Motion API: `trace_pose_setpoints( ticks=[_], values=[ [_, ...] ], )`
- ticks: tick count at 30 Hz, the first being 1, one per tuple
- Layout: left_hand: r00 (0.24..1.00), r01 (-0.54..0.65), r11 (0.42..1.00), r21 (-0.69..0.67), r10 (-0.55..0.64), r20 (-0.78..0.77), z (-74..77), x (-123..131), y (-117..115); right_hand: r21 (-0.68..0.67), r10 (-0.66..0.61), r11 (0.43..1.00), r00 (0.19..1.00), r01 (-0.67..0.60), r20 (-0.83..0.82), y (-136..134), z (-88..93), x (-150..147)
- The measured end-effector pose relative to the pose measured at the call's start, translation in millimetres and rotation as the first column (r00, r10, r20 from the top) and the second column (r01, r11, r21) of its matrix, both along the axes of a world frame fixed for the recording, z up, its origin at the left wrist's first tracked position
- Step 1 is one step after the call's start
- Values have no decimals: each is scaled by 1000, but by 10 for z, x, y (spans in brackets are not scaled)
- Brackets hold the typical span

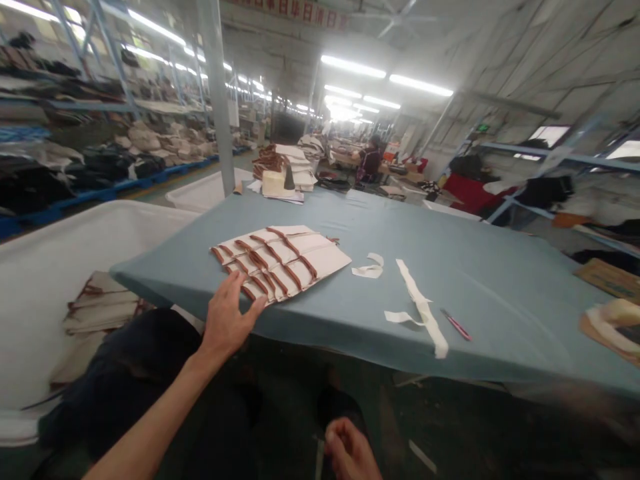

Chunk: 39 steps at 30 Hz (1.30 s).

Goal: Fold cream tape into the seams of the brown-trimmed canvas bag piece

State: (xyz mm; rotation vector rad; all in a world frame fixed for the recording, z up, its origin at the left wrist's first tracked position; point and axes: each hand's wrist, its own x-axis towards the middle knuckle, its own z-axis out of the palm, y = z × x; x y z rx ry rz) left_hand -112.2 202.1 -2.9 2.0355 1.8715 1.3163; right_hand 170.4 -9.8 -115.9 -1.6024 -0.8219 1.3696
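Cream fabric pieces with brown edging (273, 263) lie in overlapping rows near the left front of the table. My left hand (231, 319) reaches to their near edge, thumb and fingers apart, with the fingertips at the brown-edged fabric. Below the table's front edge, my right hand (350, 448) hangs over my lap with its fingers curled in, and I see nothing in it. Pale strips (420, 303) lie right of the fabric on the tabletop. Beside them is a thin pink and dark tool (456, 325), too small to identify.
The table (500, 293) has a blue-green cover. A white bin (115, 227) on the left holds more brown-edged fabric (103, 303). Stacked pieces (293, 167) stand at the table's far end near a metal post (220, 100). A tape roll (613, 323) sits at right.
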Motion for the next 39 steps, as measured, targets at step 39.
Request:
trace_pose_setpoints(
  ticks=[39],
  values=[
    [980, 162, 985, -62, -168, -106, -36, 601, 1033, 354, -264, 917, 382, -185, 885, 3809, 1969, 366]
  ],
)
